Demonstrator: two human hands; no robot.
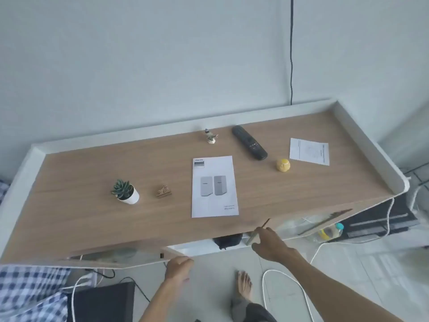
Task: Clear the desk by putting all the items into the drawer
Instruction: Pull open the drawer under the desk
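White drawer [199, 248] slightly open, left grip [177, 267] curled on its front edge, right grip [269, 242] unclear

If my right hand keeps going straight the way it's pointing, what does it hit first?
Probably the front edge of the desk, just under the top. The right hand points up and left at that edge, near the dark thing in the drawer. Depth is unclear.

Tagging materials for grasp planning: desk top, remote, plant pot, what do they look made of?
Desk top: wood or wood-look laminate, matte, with visible grain; which one can't be told.
Remote: likely black plastic, smooth, slight sheen.
Plant pot: white, smooth, probably glazed ceramic or plastic.
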